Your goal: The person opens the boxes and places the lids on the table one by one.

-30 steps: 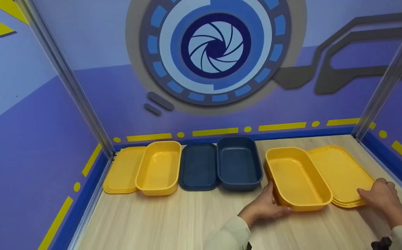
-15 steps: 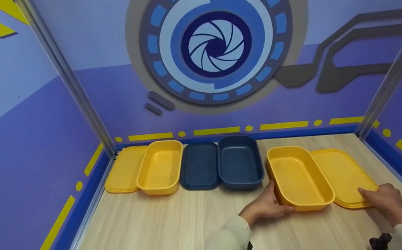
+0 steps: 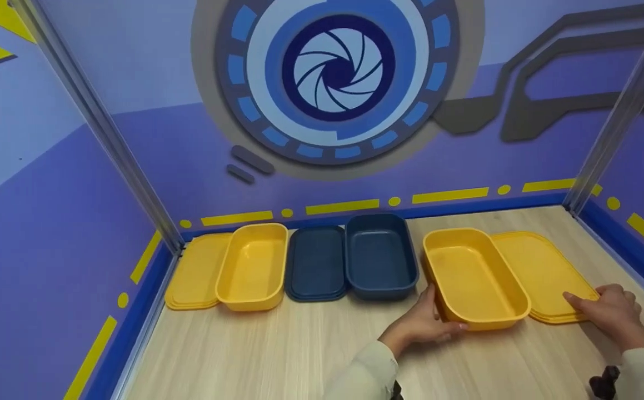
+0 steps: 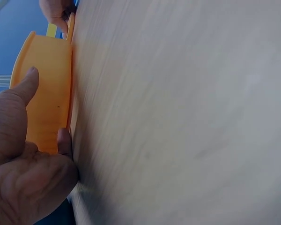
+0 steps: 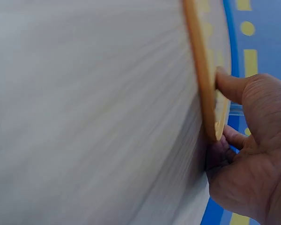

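Observation:
On the right of the table an uncovered yellow food container (image 3: 477, 283) stands upright. My left hand (image 3: 422, 322) grips its near left corner, thumb against the near wall and fingers along the left side. In the left wrist view the thumb presses that yellow wall (image 4: 49, 93). Right beside the container lies a flat yellow lid (image 3: 541, 272). My right hand (image 3: 613, 311) pinches its near right corner, thumb on top. The right wrist view has the lid's edge (image 5: 203, 70) between thumb and fingers; whether it is raised off the table I cannot tell.
Left of the held container stand a dark blue container (image 3: 383, 258) and its dark blue lid (image 3: 317, 264). Farther left are another yellow container (image 3: 254, 266) and a yellow lid (image 3: 196, 272). Printed panels (image 3: 310, 191) with metal posts (image 3: 133, 161) border the wooden table (image 3: 277, 355).
The head view has shifted slightly. Both hands keep their hold on the yellow container and yellow lid, which show hardly any movement.

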Demonstrator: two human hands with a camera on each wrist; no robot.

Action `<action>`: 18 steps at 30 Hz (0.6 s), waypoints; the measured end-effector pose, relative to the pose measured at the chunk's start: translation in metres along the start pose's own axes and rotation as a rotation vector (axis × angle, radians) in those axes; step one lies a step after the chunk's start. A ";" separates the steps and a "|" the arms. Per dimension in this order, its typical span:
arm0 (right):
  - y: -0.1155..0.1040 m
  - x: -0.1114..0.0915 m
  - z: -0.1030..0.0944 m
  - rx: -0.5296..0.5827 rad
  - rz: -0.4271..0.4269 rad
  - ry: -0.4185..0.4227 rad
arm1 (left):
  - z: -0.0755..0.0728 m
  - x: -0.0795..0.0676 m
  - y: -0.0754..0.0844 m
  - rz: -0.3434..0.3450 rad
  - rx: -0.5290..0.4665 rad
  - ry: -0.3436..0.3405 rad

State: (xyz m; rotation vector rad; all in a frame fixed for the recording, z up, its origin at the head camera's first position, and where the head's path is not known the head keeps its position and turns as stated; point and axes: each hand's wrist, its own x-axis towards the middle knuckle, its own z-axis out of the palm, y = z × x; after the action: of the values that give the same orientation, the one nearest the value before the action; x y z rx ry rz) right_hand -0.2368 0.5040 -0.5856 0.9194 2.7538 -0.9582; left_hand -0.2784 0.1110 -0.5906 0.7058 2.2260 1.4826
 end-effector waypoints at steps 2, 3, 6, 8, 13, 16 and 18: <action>-0.001 0.002 0.000 0.005 -0.007 -0.001 | -0.002 0.000 0.000 -0.019 -0.027 0.004; -0.001 0.002 0.000 0.009 -0.004 -0.004 | -0.003 0.000 0.000 -0.027 -0.043 0.003; 0.001 0.004 -0.001 0.034 0.034 -0.018 | -0.002 0.000 0.001 -0.028 -0.088 -0.011; 0.002 0.005 -0.003 0.070 0.069 -0.036 | 0.000 0.000 0.000 -0.007 -0.108 -0.018; 0.008 0.004 -0.006 0.161 0.094 -0.088 | 0.002 0.001 0.000 0.050 -0.132 -0.014; 0.010 0.001 -0.006 0.177 0.096 -0.122 | 0.003 0.000 0.001 0.043 -0.060 0.020; 0.012 -0.002 -0.006 0.170 0.098 -0.138 | 0.005 -0.001 0.001 0.029 -0.001 0.055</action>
State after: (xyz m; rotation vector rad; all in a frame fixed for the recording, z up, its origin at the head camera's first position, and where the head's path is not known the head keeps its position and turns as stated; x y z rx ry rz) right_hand -0.2278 0.5143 -0.5865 0.9621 2.5196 -1.2048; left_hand -0.2741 0.1143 -0.5916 0.7075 2.2641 1.5346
